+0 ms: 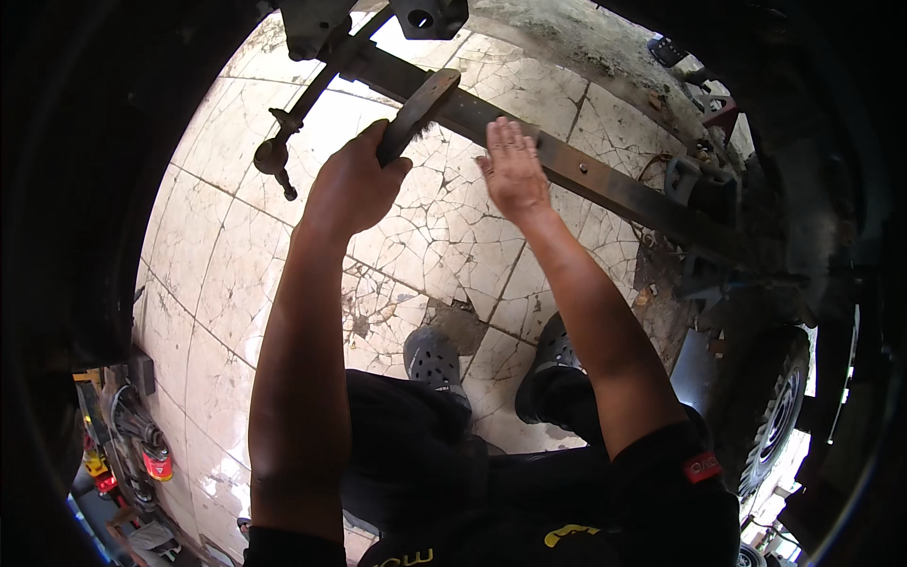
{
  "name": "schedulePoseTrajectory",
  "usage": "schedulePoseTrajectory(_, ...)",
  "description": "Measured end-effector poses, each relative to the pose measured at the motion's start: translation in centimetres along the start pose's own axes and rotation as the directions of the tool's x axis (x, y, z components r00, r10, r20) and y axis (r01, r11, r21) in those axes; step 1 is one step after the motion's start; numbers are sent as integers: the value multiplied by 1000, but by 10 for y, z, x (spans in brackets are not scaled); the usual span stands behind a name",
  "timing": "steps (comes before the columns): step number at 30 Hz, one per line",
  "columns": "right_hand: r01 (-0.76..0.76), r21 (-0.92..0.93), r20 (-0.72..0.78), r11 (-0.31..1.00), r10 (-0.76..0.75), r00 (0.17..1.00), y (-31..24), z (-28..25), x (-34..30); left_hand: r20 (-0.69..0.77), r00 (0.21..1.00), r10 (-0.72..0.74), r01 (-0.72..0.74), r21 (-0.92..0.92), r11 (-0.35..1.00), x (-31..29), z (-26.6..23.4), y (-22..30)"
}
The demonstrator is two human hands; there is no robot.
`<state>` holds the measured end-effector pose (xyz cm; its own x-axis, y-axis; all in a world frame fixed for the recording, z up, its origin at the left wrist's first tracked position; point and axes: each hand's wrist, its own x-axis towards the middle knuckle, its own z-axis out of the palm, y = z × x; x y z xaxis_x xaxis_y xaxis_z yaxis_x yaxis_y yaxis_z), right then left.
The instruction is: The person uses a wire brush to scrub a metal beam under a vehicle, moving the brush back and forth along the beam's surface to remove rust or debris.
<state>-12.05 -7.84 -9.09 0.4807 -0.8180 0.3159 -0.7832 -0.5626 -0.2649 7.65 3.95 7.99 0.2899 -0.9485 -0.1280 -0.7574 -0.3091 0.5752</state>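
My left hand (pixel 354 189) is closed around the handle of a wire brush (pixel 427 102) with a curved, worn back and dark bristles below. The brush's far end overlaps a long dark metal beam (pixel 605 187) that runs from the upper left to the right. My right hand (pixel 515 175) is held flat with its fingers stretched out and its back toward me. Its fingertips overlap the near edge of the beam; whether they touch it I cannot tell. A rusty brown patch and a small bolt or hole show on the beam right of this hand.
Left of the beam hangs a rod with a ball-shaped joint (pixel 271 156). Cracked pale tiles (pixel 222 227) cover the floor beneath. A wheel with a tyre (pixel 779 416) stands at the lower right. Metal parts and a red can (pixel 158 465) sit at the lower left.
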Motion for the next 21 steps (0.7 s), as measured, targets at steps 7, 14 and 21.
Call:
schedulePoseTrajectory(7,0,-81,34,997,3,999,4,2,-11,-39,991,125,-124,13,992,6,7,2)
schedulePoseTrajectory(14,42,-62,95,997,-36,995,15,-5,-12,-34,991,133,-131,37,991,4,10,-1)
schedulePoseTrajectory(21,43,-88,10,995,-42,999,11,0,-12,-68,981,180,-175,68,982,8,14,-3)
